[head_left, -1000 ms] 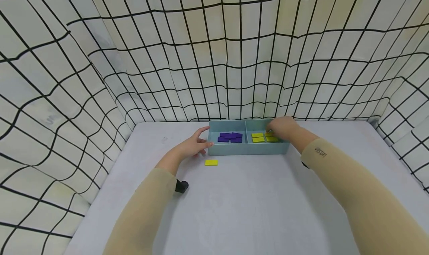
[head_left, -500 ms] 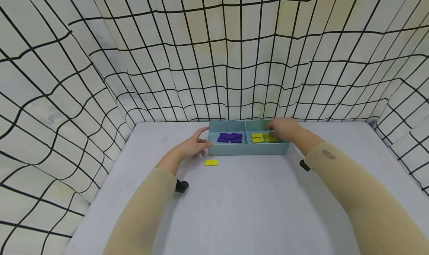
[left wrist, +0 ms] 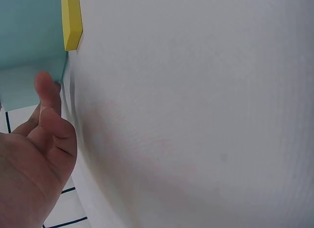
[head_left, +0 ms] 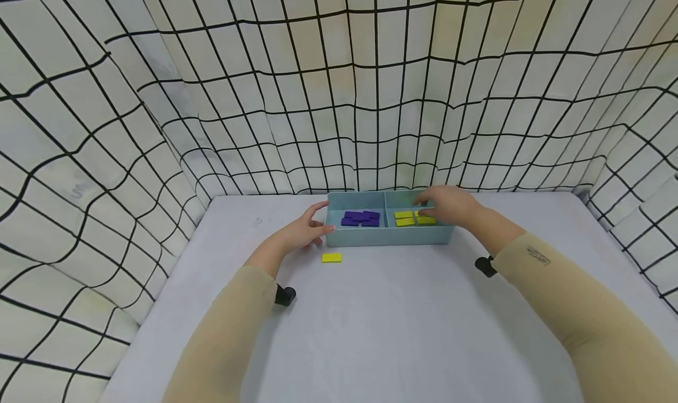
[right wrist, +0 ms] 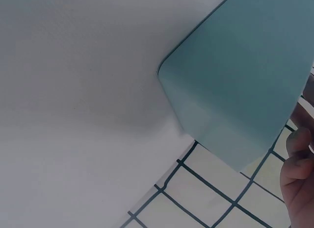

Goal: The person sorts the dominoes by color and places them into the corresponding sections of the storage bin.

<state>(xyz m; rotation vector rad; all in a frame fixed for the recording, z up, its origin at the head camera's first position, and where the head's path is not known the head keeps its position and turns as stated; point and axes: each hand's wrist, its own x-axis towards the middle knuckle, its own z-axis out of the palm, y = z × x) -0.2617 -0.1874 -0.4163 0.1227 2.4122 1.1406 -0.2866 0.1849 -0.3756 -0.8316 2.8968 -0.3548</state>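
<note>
In the head view a pale blue-green box [head_left: 389, 236] with two compartments stands at the back of the table. Purple tiles [head_left: 360, 219] lie in its left compartment and several yellow tiles [head_left: 405, 221] in the right one. My left hand [head_left: 299, 231] touches the box's left end, thumb at the front corner and index finger towards the back, fingers spread. My right hand [head_left: 447, 205] reaches over the right end into the yellow tiles. Its thumb and index finger look apart; the fingertips are partly hidden. A single yellow tile [head_left: 331, 257] lies on the table before the box.
Black-lined net [head_left: 376, 106] over pale walls rises behind and at both sides of the table. The white table [head_left: 371, 320] stretches from the box towards me. Black wrist cameras, the left one [head_left: 285, 296] among them, stick out beneath my sleeves.
My right thumb and index finger have spread apart over the yellow tiles, and the right wrist has turned slightly. The left hand stays at the box; the view has shifted a little.
</note>
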